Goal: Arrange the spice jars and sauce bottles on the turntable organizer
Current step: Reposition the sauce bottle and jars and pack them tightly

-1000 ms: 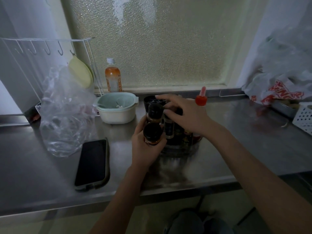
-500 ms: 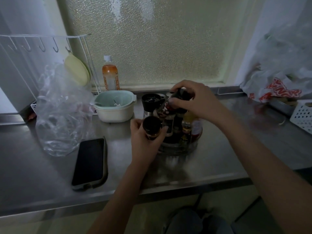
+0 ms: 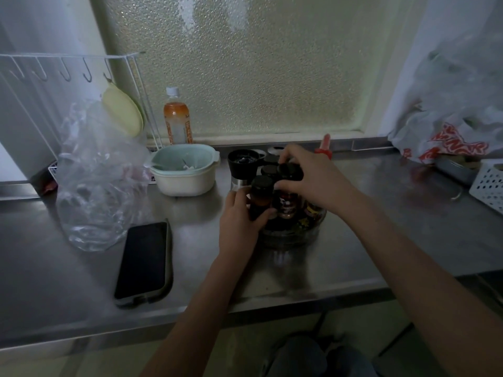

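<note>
Nearest, the left hand has its grip wrapped round a dark-capped spice jar at the turntable organizer's near-left edge on the desk; upright, long axis vertical, cap up; likely smooth glass, light, breakable, best held mid-body; beyond, the right hand pinches the cap of a red-labelled jar standing among the others.

Red lettering on white plastic bag — illegible, orange drink bottle label — unreadable
</note>
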